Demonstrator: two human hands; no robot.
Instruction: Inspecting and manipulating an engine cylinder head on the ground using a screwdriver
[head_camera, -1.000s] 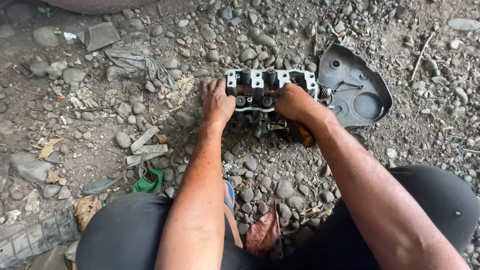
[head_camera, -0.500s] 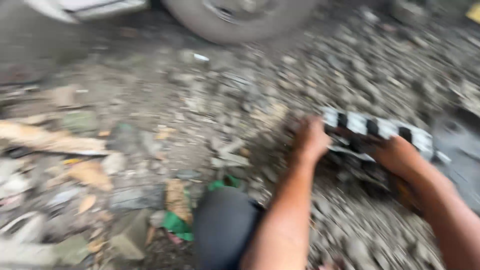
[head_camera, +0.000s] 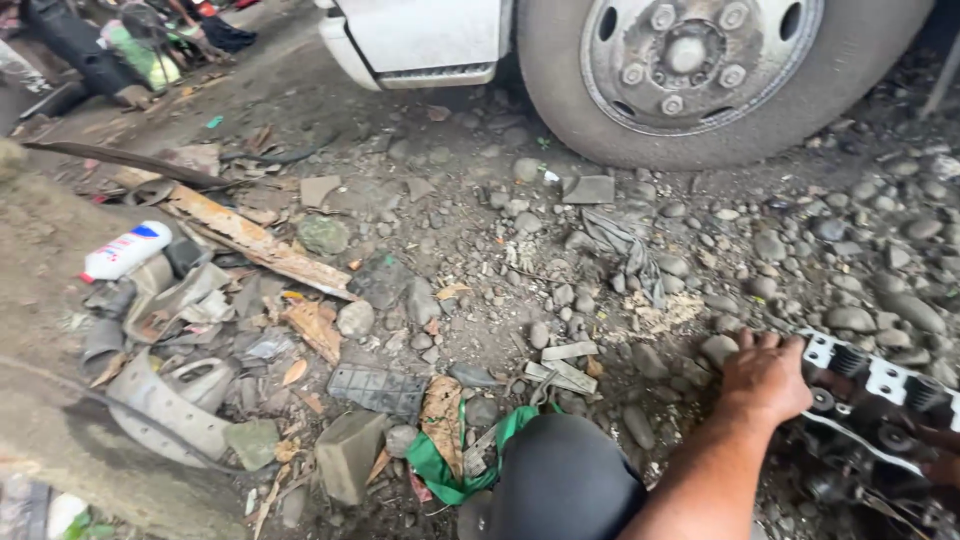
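A grimy metal engine part (head_camera: 880, 385) with light square lugs and dark round holes lies on the stony ground at the lower right. My left hand (head_camera: 765, 378) grips its left end, fingers curled over the edge. My forearm runs down to the bottom edge. Only a sliver of my right hand (head_camera: 940, 462) shows at the right border, lying on the same part. Its fingers are cut off by the frame.
A large truck wheel (head_camera: 690, 70) and a white vehicle body (head_camera: 420, 40) stand at the top. Scrap litters the left: a white plastic bottle (head_camera: 125, 250), a rusty strip (head_camera: 250, 238), a curved grey metal piece (head_camera: 165, 405). A green rag (head_camera: 440, 470) lies beside my knee (head_camera: 560, 485).
The view has swung left and up, from the engine part to the wheel and the scrap. Both hands stay on the part, which now sits at the lower right.
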